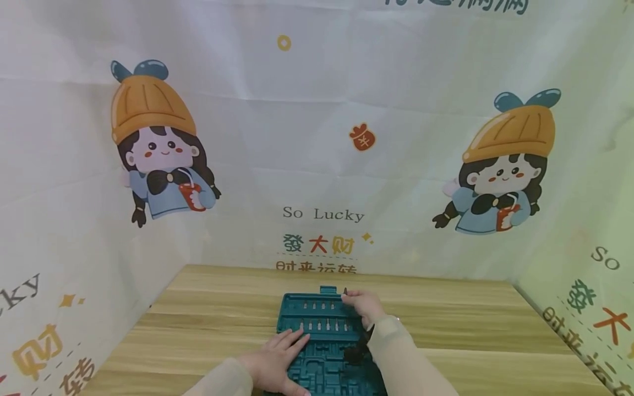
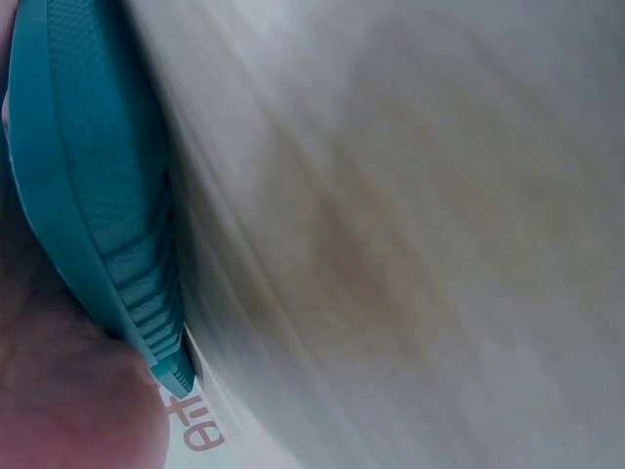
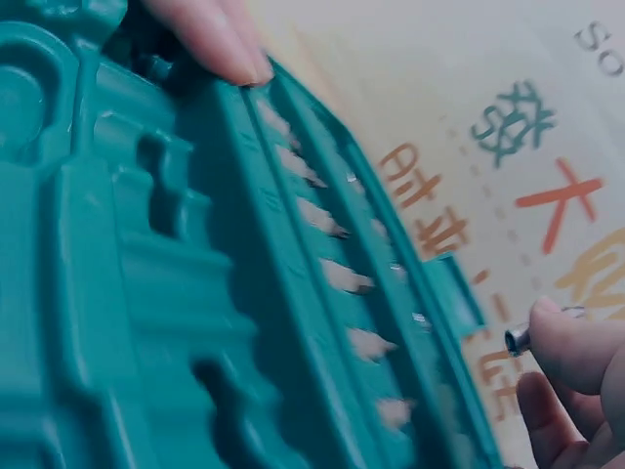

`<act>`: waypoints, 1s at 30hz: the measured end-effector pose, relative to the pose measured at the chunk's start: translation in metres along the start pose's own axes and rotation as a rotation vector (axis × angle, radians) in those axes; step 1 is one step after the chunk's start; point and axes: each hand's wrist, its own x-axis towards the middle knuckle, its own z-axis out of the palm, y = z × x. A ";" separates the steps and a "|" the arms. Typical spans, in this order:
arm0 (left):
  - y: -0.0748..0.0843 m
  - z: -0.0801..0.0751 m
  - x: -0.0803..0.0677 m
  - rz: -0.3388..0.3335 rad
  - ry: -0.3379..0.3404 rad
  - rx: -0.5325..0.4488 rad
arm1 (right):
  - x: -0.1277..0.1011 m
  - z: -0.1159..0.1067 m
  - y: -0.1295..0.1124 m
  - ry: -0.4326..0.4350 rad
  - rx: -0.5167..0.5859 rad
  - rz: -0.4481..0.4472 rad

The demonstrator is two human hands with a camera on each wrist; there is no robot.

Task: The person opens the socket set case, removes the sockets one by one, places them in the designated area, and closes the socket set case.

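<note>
A teal plastic tool tray lies on the wooden table, near its front middle. Rows of small screwdriver bits sit in slots along its far part. My left hand rests flat on the tray's left side, fingers straight; one of its fingertips shows in the right wrist view. My right hand hovers at the tray's far right corner and pinches a small metal bit between thumb and finger. The left wrist view shows only the tray's ribbed outer edge and blurred wood.
Printed cloth walls with cartoon figures enclose the table at the back and on both sides. Bare wood lies to the left and right of the tray. Empty moulded recesses fill the tray's near half.
</note>
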 end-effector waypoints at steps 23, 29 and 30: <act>0.020 -0.008 -0.013 -0.008 0.011 -0.048 | -0.017 -0.103 0.018 -0.096 -0.243 -0.181; 0.022 -0.009 -0.015 -0.007 0.008 -0.055 | -0.019 -0.116 0.026 -0.080 -0.365 -0.243; 0.022 -0.009 -0.015 -0.009 0.010 -0.056 | -0.020 -0.117 0.028 -0.077 -0.374 -0.248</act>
